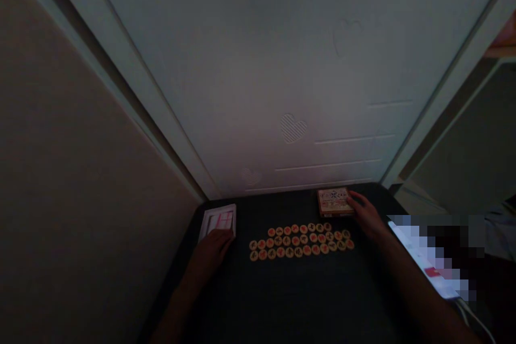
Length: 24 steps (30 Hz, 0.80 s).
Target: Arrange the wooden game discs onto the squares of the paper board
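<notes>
Round Chinese chess pieces (289, 252) with red and dark characters lie in three rows on the dark table. My right hand (365, 212) grips the right side of a small patterned cardboard box (334, 201), thumb on top, behind the rows. At the left, my left hand (214, 247) is closed over the near edge of a shallow white box (231, 207). That box has a white and pink lining or sheet inside; its near part is hidden under the hand.
The dark table (290, 301) ends at a pale panel with embossed hearts (293, 128). A brown wall (80, 183) stands close on the left. At the right is a lit screen (423, 260), partly blurred out, with white cables (467, 312).
</notes>
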{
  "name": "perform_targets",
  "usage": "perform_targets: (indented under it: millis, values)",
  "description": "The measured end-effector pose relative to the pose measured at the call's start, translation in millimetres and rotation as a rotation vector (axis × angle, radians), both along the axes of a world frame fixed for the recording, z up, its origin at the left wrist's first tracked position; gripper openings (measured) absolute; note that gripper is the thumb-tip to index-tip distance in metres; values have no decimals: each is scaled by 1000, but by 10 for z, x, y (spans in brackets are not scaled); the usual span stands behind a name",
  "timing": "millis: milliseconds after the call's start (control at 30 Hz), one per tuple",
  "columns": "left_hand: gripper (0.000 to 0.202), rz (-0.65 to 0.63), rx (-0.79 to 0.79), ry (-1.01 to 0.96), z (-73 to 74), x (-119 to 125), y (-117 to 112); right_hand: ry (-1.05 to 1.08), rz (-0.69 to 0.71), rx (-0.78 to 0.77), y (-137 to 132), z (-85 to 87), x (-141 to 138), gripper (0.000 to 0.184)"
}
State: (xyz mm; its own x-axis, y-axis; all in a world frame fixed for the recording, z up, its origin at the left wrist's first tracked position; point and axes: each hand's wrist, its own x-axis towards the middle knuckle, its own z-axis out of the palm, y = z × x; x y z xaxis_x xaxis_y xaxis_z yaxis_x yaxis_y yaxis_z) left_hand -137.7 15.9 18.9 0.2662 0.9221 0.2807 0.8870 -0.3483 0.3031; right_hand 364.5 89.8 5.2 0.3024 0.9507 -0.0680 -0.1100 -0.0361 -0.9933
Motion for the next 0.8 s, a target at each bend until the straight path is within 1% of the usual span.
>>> perform_targets:
  millis: [100,200,300,367,467,533,600,633,667,733,767,800]
  values:
    - [34,-40,58,6,99,25,-44,-91,44,22,80,-32,-42,49]
    - [31,-81,120,4,195,77,-122,-229,112,73,106,4,-77,54]
    - [33,-121,141,35,291,212,-206,-393,152,138,79,52,-113,60]
    - [35,-151,147,48,374,365,-234,-484,167,168,47,72,-137,58]
    - [36,-246,180,39,536,684,-234,-569,191,192,-22,113,-180,52]
    - [37,-333,187,46,643,937,-240,-605,186,206,-113,181,-236,49]
    - [38,-388,192,48,719,1194,-272,-619,176,228,-273,291,-334,50]
    - [38,-428,197,57,739,1316,-296,-600,184,250,-379,355,-402,52]
    - [38,-456,205,70,748,1430,-323,-539,237,250,-496,419,-483,52]
    - [38,-505,230,93,734,1627,-373,-294,430,185,-733,524,-671,54]
    - [36,-529,228,104,714,1706,-391,-154,493,149,-837,559,-770,57]
    - [35,-548,228,114,690,1771,-405,-52,510,123,-922,582,-865,63]
